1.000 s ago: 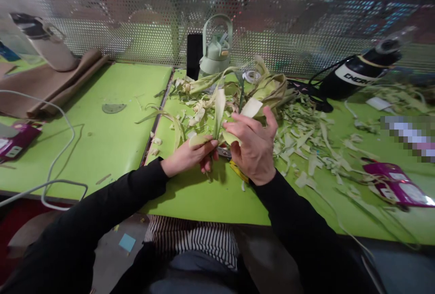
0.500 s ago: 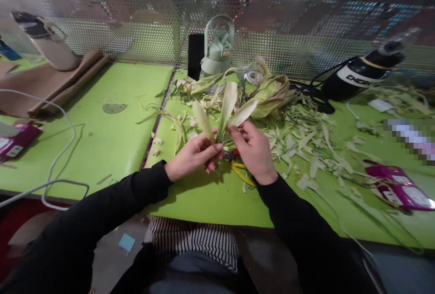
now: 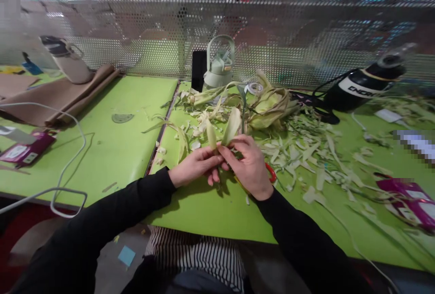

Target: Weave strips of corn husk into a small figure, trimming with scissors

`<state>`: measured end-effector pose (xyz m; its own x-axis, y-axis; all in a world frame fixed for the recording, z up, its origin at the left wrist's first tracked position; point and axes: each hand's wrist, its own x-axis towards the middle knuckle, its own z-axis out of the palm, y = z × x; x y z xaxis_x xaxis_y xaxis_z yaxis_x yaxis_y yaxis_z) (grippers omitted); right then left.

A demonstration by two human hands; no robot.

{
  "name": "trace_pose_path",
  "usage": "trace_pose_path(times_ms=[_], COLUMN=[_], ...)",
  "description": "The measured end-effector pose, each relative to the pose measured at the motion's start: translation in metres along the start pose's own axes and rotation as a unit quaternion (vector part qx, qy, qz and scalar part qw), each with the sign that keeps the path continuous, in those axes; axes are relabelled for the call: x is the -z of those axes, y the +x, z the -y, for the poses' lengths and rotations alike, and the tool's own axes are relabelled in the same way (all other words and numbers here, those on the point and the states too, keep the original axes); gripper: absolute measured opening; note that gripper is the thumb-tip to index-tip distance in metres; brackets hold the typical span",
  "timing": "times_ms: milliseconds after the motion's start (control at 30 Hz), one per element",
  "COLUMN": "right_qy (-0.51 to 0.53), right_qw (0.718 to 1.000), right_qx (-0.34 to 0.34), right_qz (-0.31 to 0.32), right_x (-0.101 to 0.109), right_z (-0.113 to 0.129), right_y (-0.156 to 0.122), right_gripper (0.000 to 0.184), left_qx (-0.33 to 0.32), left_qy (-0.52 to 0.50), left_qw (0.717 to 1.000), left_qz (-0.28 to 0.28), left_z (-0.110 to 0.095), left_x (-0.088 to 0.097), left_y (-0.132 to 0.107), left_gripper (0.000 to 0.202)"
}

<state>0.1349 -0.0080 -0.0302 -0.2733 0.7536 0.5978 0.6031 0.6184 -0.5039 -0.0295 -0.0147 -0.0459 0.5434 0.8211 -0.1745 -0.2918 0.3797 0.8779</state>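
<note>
Corn-husk strips pinched low by left hand and right hand, fingertips brought together above green tabletop; grip apparently placed at base so blades stand free; husk bundle laid behind, seemingly within reach.

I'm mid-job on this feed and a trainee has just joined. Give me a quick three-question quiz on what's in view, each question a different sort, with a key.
1. Open question: In the head view, what stands immediately right of the dark flat slab near the perforated screen?

2. True or false: The left hand and right hand are close together at the lower ends of the upright pale leafy strips.

3. Fill in the blank: The handle loop showing just right of the right hand is coloured ____.

Key: 1. The pale green bottle. 2. True. 3. Red.
</note>
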Motion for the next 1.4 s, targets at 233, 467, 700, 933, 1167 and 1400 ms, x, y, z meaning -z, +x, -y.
trace_pose_path(times_ms=[233,467,700,933,1167,1400], right_qy=[0.027,0.002,-0.005,0.066,0.142,-0.062], right_qw=[0.998,0.996,0.998,0.994,0.979,0.985], right_qx=[0.035,0.058,0.044,-0.078,-0.144,0.085], right_qz=[-0.05,-0.062,-0.053,-0.041,-0.01,-0.136], right_x=[0.001,0.002,0.0,-0.005,-0.007,0.0], right_z=[0.001,0.0,0.0,-0.002,-0.006,0.005], right_y=[-0.001,0.0,-0.003,-0.003,-0.001,-0.004], right_gripper=[0.005,0.003,0.007,0.014,0.021,0.05], left_qx=[0.001,-0.031,-0.021,-0.002,0.005,-0.007], left_qy=[-0.107,-0.159,-0.138,-0.135,-0.143,-0.113], left_qw=[0.993,0.982,0.986,0.986,0.985,0.986], left_qz=[-0.05,-0.092,-0.091,-0.101,-0.092,-0.119], left_z=[-0.008,-0.009,-0.005,-0.004,-0.005,0.001], left_x=[-0.002,-0.001,-0.004,-0.003,-0.003,0.0], left_y=[-0.002,-0.001,-0.001,-0.001,-0.001,0.002], left_gripper=[0.013,0.025,0.022,0.022,0.026,0.017])
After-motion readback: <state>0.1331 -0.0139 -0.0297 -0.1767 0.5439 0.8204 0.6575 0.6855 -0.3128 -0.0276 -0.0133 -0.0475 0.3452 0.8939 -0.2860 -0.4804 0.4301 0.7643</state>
